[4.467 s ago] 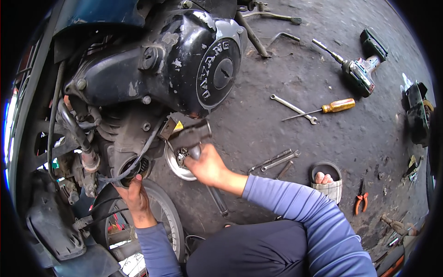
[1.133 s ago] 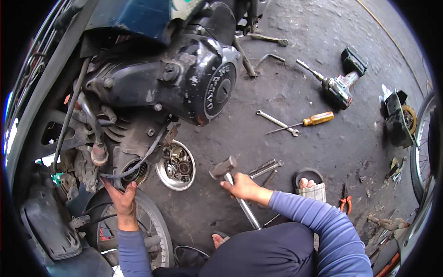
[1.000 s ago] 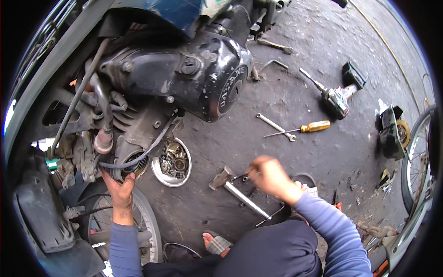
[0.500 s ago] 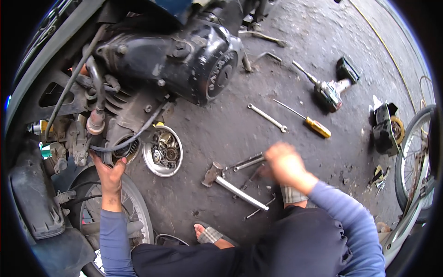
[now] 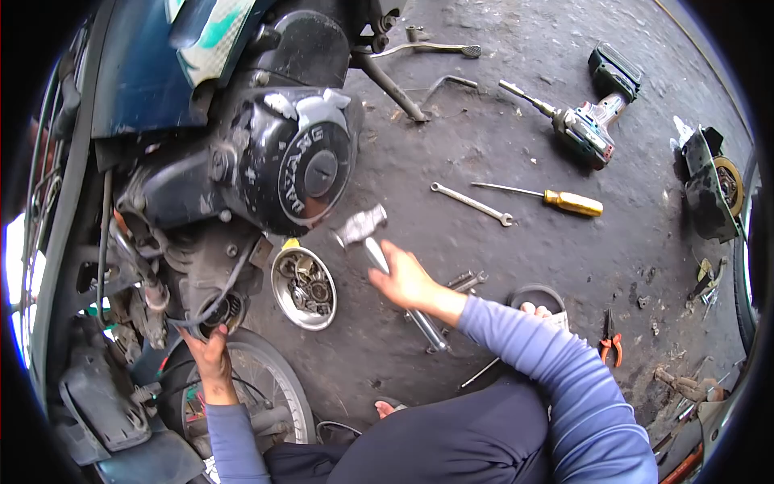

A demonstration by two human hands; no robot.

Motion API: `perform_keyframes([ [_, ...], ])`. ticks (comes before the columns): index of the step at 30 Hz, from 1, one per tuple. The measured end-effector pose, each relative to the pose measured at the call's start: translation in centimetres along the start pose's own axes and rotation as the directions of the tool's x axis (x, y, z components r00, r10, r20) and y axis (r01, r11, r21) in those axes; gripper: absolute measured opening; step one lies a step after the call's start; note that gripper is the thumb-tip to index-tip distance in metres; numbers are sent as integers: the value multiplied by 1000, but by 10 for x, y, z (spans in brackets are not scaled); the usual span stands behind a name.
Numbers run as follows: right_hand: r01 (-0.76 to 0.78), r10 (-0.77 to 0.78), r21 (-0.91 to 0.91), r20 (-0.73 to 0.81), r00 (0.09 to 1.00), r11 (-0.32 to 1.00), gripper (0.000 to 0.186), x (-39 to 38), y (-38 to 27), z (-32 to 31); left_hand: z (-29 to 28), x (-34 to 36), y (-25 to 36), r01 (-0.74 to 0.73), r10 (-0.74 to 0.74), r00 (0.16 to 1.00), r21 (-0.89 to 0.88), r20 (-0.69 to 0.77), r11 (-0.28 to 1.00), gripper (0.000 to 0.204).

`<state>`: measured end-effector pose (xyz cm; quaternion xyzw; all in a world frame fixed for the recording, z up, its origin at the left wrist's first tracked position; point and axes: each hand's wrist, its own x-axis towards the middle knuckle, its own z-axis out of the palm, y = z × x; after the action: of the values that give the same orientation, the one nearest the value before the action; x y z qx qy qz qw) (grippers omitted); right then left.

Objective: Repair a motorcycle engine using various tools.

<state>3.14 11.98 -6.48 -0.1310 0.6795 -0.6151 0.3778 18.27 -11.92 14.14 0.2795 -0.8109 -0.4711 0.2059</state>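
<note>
Hammer (image 5: 376, 255): our right hand (image 5: 407, 280) clasps mid-handle, likely for control;
Engine opening (image 5: 234, 309): above our spread left hand (image 5: 211, 359), perhaps braced

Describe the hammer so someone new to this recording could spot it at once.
From the big black engine cover at upper left, go down to the silvery bowl. Just right of it, the right hand grips the hammer. Unlike the wrench and yellow-handled screwdriver lying on the ground farther right, it has a thick, blunt head set across its shaft.

Hammer handle (image 5: 376, 255) partly behind right hand (image 5: 405, 281)
</note>
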Motion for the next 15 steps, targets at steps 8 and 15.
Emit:
perform_keyframes([
  [8, 221, -193, 221, -140, 971, 950, 29, 58, -39, 39, -19, -4, -12, 45, -45, 998, 1, 38, 999, 90],
  [15, 230, -190, 320, -154, 970, 919, 26, 49, -53, 60, -10, -4, -5, 71, -71, 997, 24, -5, 997, 73],
])
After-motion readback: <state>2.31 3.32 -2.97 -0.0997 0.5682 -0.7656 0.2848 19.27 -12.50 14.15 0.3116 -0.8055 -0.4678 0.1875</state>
